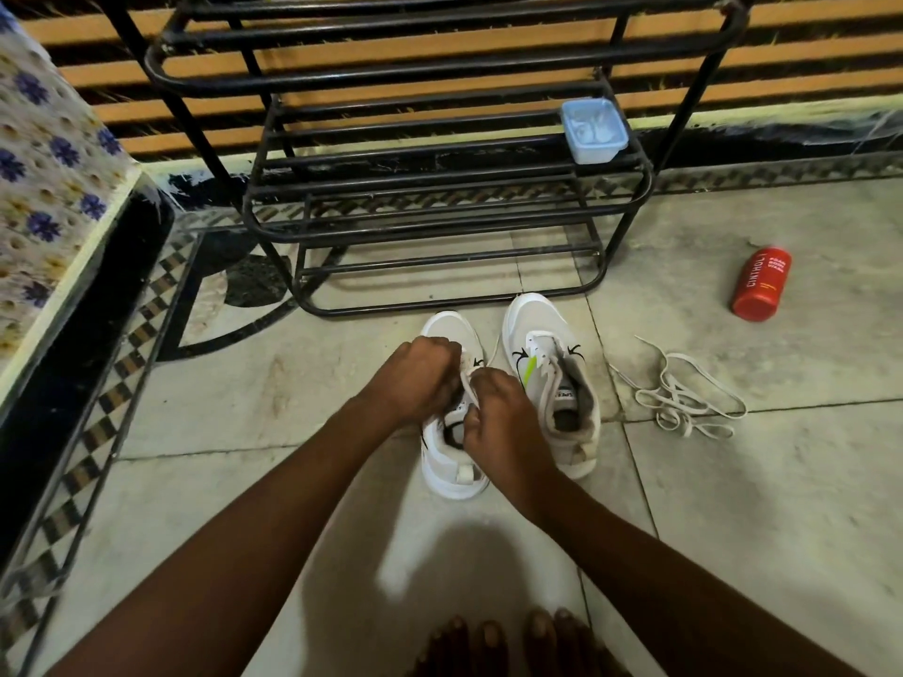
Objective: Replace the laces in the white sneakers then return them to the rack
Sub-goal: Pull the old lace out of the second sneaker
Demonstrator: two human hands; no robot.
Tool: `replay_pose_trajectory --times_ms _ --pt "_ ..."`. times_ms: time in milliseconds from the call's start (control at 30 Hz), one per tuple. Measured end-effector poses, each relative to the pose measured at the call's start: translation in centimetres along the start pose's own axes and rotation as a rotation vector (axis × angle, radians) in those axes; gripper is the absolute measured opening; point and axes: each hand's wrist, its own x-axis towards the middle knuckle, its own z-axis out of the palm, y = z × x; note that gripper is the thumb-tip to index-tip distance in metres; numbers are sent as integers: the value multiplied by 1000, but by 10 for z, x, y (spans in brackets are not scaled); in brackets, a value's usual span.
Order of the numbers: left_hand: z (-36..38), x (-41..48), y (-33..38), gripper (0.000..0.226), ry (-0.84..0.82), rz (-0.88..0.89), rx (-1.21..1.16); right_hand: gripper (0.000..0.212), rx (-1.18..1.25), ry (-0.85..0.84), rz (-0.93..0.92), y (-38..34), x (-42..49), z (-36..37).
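Two white sneakers stand side by side on the tiled floor in front of a black metal shoe rack (pixel 440 222). Both my hands work over the left sneaker (pixel 452 461). My left hand (pixel 420 378) is curled over its tongue area and grips the lace there. My right hand (pixel 493 412) pinches a white lace (pixel 470 389) that runs up between the two hands. The right sneaker (pixel 552 378) has no lace and gapes open, with a green stripe on its side. A loose white lace (pixel 684 398) lies tangled on the floor to its right.
A red bottle (pixel 760 283) lies on its side at the far right. A pale blue plastic box (pixel 593 131) sits on a rack shelf. A flower-patterned cloth (pixel 44 188) covers a ledge at the left. My toes (pixel 508 637) show at the bottom edge.
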Motion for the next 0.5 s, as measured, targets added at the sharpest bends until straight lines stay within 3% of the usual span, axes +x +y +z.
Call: replay_pose_trajectory --times_ms 133,233,300,400,500 --pt "-10 8 -15 9 -15 -76 -235 44 -8 -28 42 0 -4 0" --pt "-4 6 -20 27 72 -164 -386 46 24 -37 47 1 -2 -3" --pt "7 1 -20 24 188 -285 -499 44 37 -31 51 1 -1 -3" --pt "20 -8 -18 25 369 -678 -1021 43 18 -22 56 -1 -1 -1" --pt "18 -11 -17 24 336 -777 -1386 45 -6 -25 59 1 -1 2"
